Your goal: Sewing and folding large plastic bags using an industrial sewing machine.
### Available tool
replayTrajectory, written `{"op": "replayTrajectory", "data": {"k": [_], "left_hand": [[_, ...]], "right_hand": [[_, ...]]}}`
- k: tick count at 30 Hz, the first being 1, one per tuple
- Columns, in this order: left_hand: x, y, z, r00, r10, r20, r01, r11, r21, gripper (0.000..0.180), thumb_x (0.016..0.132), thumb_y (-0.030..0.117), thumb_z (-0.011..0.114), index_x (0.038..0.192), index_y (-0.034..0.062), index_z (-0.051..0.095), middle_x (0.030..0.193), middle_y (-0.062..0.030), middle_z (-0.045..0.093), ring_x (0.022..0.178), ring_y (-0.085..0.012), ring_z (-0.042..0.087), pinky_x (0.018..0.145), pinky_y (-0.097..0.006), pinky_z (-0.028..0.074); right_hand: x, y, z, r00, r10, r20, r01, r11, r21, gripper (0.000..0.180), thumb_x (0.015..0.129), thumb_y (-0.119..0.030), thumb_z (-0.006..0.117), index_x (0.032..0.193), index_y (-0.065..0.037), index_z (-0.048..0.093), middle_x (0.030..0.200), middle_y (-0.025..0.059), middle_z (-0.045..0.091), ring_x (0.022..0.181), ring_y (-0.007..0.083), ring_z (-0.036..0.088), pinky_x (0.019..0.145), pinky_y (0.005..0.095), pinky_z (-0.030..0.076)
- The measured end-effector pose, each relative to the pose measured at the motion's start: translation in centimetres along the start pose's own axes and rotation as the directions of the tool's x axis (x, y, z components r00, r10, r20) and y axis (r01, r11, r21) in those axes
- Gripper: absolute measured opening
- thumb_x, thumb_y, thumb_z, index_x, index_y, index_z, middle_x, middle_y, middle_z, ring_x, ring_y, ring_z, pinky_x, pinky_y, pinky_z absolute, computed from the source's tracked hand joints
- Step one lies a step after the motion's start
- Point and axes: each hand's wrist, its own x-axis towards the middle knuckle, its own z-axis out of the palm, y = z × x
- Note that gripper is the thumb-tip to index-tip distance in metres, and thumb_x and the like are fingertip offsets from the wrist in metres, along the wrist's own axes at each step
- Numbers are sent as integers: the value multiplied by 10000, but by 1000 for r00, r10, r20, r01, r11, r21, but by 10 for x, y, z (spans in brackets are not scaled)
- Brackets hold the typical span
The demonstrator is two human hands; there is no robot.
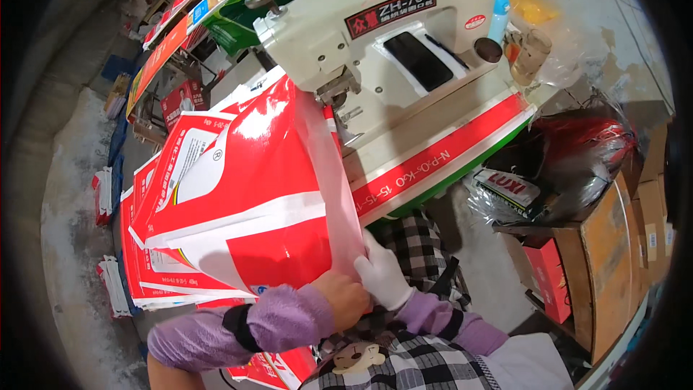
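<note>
A red and white printed woven sack (278, 152) lies across the table, its right edge folded in a pale strip. One corner of it reaches the needle area of a cream industrial sewing machine (325, 50). My bare left hand (343, 300) is closed on the sack's near edge, with its fingertips hidden. Just to the right, my right hand (382, 271) in a white glove grips the same edge close to the near corner. More red and white sacks (170, 260) lie stacked beneath, to the left.
A black phone (419, 61) rests on the machine bed, near a brown round cap (488, 50) and a jar (530, 58). At the right stands a wooden box (603, 267) holding a red carton (546, 278). Plastic-wrapped packs (509, 188) sit behind it. Several colourful sacks (166, 58) hang at the far left.
</note>
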Motion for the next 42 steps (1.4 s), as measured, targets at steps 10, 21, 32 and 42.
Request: {"op": "replayTrajectory", "data": {"k": [10,21,32,42], "left_hand": [[3,-60,-151,920,42,390,-127,972,196,229,685,263,701,760,48,685,763,-141,677,796,-347,660,753,-436,517],[-13,-118,-203,914,-361,187,312,917,247,353,806,399,645,938,74,685,822,-145,680,786,-331,669,696,-412,541],[-3,-46,-85,975,117,-191,-58,954,293,116,755,217,607,732,132,682,674,-69,663,702,-261,684,624,-415,538],[43,-30,-29,961,2,-277,126,887,444,271,809,215,573,1010,60,668,939,-135,668,908,-260,644,839,-471,485]], "right_hand": [[62,-2,-19,988,-153,-1,126,817,-563,658,783,-226,594,1406,-121,411,585,170,603,572,350,629,527,475,480],[225,3,0,997,-33,-63,-27,643,-765,638,882,-208,469,1464,-38,270,787,159,696,672,305,690,588,441,528],[97,-14,-6,984,-68,162,151,796,-586,774,861,-232,538,1498,-38,143,673,191,622,606,350,629,572,462,494],[253,8,63,981,-92,-173,-78,627,-775,294,813,-253,589,1038,-75,655,733,62,675,690,283,681,618,384,541]]}}
